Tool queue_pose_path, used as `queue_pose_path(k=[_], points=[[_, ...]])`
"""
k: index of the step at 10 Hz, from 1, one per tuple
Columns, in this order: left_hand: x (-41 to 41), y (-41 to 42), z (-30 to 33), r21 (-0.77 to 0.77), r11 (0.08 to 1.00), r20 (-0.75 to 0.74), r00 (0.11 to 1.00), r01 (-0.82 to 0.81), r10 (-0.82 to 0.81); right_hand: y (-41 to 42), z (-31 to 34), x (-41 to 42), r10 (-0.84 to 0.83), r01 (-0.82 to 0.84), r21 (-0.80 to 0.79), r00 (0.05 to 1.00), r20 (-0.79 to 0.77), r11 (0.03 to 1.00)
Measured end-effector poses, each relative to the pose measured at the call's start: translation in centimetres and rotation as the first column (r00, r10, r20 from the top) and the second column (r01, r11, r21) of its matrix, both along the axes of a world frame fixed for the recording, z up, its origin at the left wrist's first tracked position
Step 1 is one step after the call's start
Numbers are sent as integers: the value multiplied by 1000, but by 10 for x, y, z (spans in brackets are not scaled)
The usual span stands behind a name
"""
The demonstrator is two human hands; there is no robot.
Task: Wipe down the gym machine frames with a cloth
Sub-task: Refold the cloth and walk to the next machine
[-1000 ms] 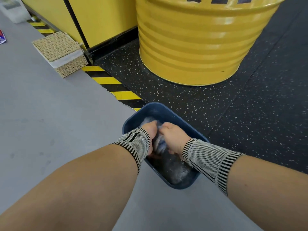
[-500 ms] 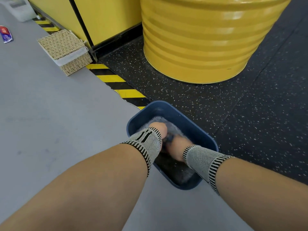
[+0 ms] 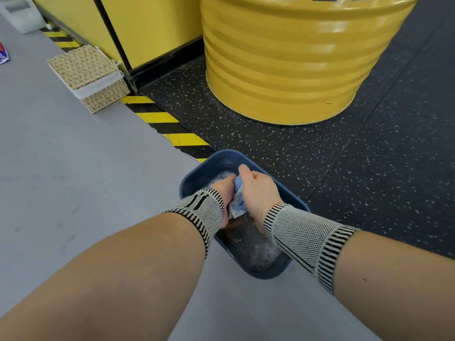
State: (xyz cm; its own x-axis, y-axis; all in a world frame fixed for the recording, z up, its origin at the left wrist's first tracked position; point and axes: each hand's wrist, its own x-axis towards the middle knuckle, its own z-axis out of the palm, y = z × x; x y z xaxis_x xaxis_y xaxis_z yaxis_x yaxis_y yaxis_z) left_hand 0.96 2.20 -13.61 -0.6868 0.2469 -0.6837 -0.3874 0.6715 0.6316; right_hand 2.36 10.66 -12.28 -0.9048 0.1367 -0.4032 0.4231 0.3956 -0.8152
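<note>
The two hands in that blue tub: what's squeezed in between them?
In the head view, a bunched light-blue cloth sits between the left hand and the right hand, gripped by both above the sudsy water in the blue tub.

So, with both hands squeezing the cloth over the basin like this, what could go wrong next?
1. The dark blue plastic basin sits across the edge between the grey floor and the speckled black rubber mat; pressing on it may tip it and spill the soapy water.
2. The left hand and right hand wring the light blue cloth near the basin's rim, so drips may wet the grey floor and make it slippery.
</note>
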Motion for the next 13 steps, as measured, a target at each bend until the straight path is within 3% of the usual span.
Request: queue_pose_path(k=[1,2,3,4,5,6,7,8,9,10,11,12,13], points=[[3,8,10,-75,997,-92,996,-4,-3,-1,-2,1,45,-42,73,999,-30,996],[-5,3,-6,-38,977,47,976,-209,211,1,-4,0,129,-125,201,992,-9,972],[-7,7,-10,-86,955,68,955,-284,289,1,-17,-2,183,-207,363,978,101,908],[-10,10,-5,-160,945,37,955,-286,296,-2,-34,1,235,-364,453,919,316,814],[-12,7,10,-261,937,17,969,-233,246,-3,-43,13,358,-605,393,761,542,692],[-5,5,10,-314,939,1,989,-139,147,4,-43,17,351,-712,380,650,674,591],[-10,1,6,-253,928,90,948,-275,306,10,-41,6,338,-655,420,716,612,628],[-8,-2,9,-97,873,230,843,-477,486,4,-33,-3,317,-442,272,860,400,855],[-4,-3,14,67,788,468,717,-611,517,2,-12,-3,215,-235,130,966,146,963],[-3,0,13,115,728,540,658,-676,525,3,-6,-1,120,-125,129,992,43,984],[-4,7,11,113,709,510,653,-696,560,3,-10,0,132,-135,225,991,29,965],[-4,11,6,81,740,446,688,-668,573,3,-17,-3,224,-230,372,973,58,899],[-11,11,-6,28,831,233,812,-556,535,8,-21,-7,245,-296,473,955,168,830]])
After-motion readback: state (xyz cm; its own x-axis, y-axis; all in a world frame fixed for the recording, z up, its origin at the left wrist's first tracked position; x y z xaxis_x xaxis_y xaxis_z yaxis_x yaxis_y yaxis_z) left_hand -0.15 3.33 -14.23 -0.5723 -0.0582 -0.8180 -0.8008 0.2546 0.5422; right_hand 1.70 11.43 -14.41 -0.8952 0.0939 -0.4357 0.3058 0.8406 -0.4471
